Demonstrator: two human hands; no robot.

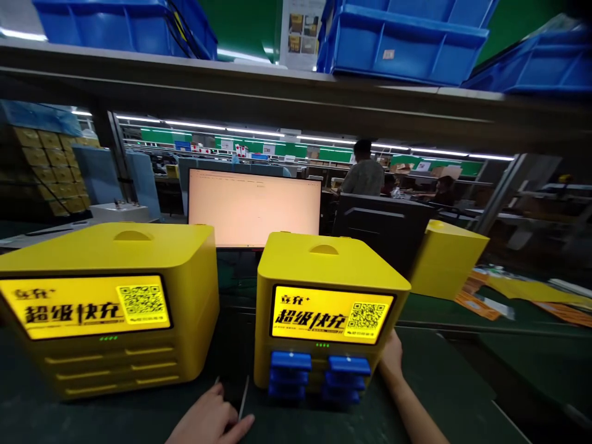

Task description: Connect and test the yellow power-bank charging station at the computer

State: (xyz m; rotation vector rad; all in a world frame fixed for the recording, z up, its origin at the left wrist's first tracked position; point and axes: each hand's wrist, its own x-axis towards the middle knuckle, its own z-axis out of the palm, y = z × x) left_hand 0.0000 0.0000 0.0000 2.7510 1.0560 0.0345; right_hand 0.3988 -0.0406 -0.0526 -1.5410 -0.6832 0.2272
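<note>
the right hand [391, 357] reaches forward, forearm angled in from the near right, its fingers hidden flat against the right side of the near charging station [330, 308], a glossy yellow rounded box with a lit screen and blue power banks [319, 375] in its slots. the left hand [210, 420] rests low on the dark tabletop [439, 382], fingers loosely curled beside a thin pale strip [243, 398]; whether it grips it i cannot tell. a larger yellow station [111, 302] stands left.

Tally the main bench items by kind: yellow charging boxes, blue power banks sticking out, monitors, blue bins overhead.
Yellow boxes: 3
Blue power banks: 6
Monitor: 1
Blue bins: 3
Total: 13
</note>
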